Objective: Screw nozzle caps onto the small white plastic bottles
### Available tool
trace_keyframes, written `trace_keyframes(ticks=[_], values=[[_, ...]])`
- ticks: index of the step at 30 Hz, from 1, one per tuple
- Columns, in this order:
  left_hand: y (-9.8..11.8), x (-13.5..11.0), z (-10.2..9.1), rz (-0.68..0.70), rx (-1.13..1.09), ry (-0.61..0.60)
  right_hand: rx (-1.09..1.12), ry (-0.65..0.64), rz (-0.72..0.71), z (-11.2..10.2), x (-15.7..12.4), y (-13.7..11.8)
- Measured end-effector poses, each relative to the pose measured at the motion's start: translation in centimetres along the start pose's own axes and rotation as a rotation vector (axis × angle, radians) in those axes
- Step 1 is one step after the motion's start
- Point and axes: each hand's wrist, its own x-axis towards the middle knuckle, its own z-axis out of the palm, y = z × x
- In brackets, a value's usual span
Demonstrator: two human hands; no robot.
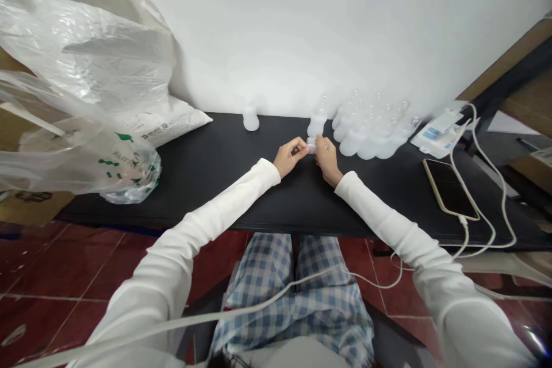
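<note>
My left hand point(290, 156) and my right hand point(326, 158) meet over the middle of the black table point(224, 184), both pinched on a small clear plastic piece point(311, 145) held between their fingertips. Just behind it stands a small translucent bottle point(317, 122). Another small white bottle point(250, 118) stands alone to the left by the wall. A group of several clear bottles point(371, 126) lies to the right of my hands, against the wall.
Large plastic bags point(86, 103) fill the table's left end. A phone point(451, 188) lies on the right with a white cable point(487, 207) plugged in, near a white packet point(435, 133). A white wall backs the table; red tiled floor lies below.
</note>
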Motion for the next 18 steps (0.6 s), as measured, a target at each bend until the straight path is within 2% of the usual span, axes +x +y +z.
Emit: trace_keyframes(ticks=[3,5,8,11,14,16,18], values=[[0.0,0.1,0.2,-0.053,-0.219,0.043,-0.121,0.097,-0.040,0.1,0.0,-0.5],[0.2,0.2,0.2,-0.102,-0.328,0.096,-0.216,0.096,-0.116,-0.1,0.0,-0.6],[0.4,0.4,0.1,-0.228,-0.470,0.186,-0.390,-0.018,-0.358,-0.7,0.5,-0.7],[0.2,0.9,-0.6,-0.366,-0.535,0.232,-0.582,-0.238,-0.695,-1.5,1.5,-0.5],[-0.3,1.7,-1.7,-0.405,-0.522,0.247,-0.699,-0.386,-0.920,-2.7,2.7,-0.2],[-0.7,2.2,-2.6,-0.448,-0.528,0.302,-0.728,-0.397,-1.007,-3.8,3.4,0.0],[-0.9,2.6,-3.5,-0.500,-0.541,0.380,-0.737,-0.282,-1.035,-5.1,4.0,0.0]])
